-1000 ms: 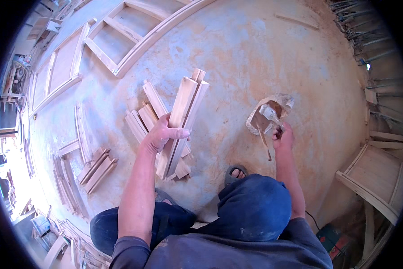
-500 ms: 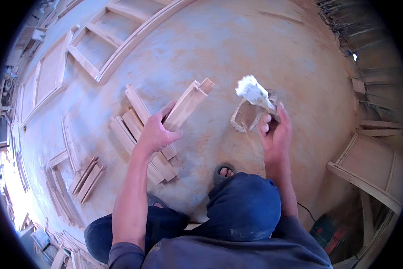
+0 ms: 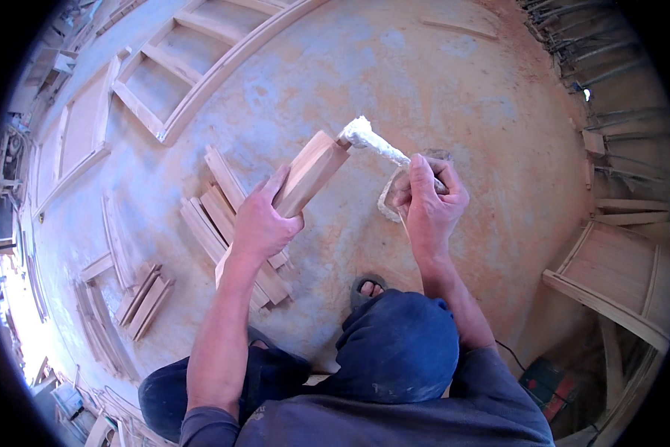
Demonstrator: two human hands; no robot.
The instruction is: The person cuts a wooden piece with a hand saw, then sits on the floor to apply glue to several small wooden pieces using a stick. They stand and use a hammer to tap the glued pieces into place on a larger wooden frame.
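My left hand [image 3: 262,223] is wrapped round a wooden rail [image 3: 309,173], tilted with its far end up and to the right. A short tenon sticks out of that end. In my right hand [image 3: 433,208] a brush [image 3: 382,147] is gripped by its handle, which the fingers partly hide. White paste, like glue, coats the bristles, and they touch the tenon. Beneath my right hand on the floor sits a container [image 3: 385,195] with a white-crusted rim, half covered by the hand. Several cut wooden pieces [image 3: 207,223] lie under and left of my left hand.
A ladder-like wooden frame [image 3: 172,63] lies at the far left, beside panelled frames [image 3: 81,119]. More short pieces [image 3: 147,302] lie at the left. A wooden panel [image 3: 610,272] stands at the right, with a green and red tool or case [image 3: 547,387] below it.
My right hand has swung the brush left and turned it, so its bristles have come onto the rail's tenon. The rail has shifted and rolled slightly in my left hand.
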